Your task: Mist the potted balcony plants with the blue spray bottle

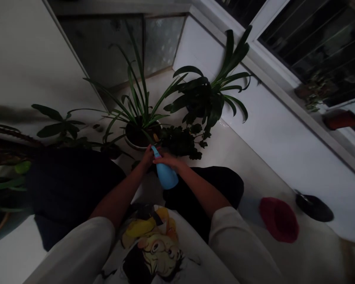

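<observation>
A blue spray bottle point(166, 176) is between my two hands, tilted, with its nozzle toward the plants. My right hand point(168, 159) is closed around its neck. At the spray head, my left hand point(148, 157) has its fingers closed against the bottle's side; dim light blurs the exact grip. Just beyond the nozzle stands a long-leaved plant point(142, 106) in a round, pale-rimmed pot point(130, 142). A bushy, small-leaved dark plant point(180, 141) grows right beside my right hand.
Behind it is a broad-leaved plant point(207, 96) against the white wall. More plants point(57, 126) line the left side. On the floor to the right lie a red basin point(278, 219) and a black pan-like object point(315, 208). Small pots point(340, 119) stand on the windowsill.
</observation>
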The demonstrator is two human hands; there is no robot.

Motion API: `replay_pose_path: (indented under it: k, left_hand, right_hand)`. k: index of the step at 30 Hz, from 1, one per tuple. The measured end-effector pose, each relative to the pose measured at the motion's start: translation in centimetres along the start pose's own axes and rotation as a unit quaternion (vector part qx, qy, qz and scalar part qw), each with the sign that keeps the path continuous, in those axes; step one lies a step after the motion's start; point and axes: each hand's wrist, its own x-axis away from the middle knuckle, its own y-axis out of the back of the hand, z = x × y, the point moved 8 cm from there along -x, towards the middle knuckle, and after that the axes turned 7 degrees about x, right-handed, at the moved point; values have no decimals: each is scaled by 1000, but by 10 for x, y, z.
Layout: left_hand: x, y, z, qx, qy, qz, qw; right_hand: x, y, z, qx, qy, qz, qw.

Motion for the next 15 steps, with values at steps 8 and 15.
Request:
replay_pose_path:
  k: [8,15]
  left_hand:
    - [-6,-2,-17,58,-11,-57,997]
    - [-5,-9,-36,112,-5,-43,993]
  right_hand:
    - [9,-15,-1,26,3,19,999]
    - [17,-22,-1,74,26,25,997]
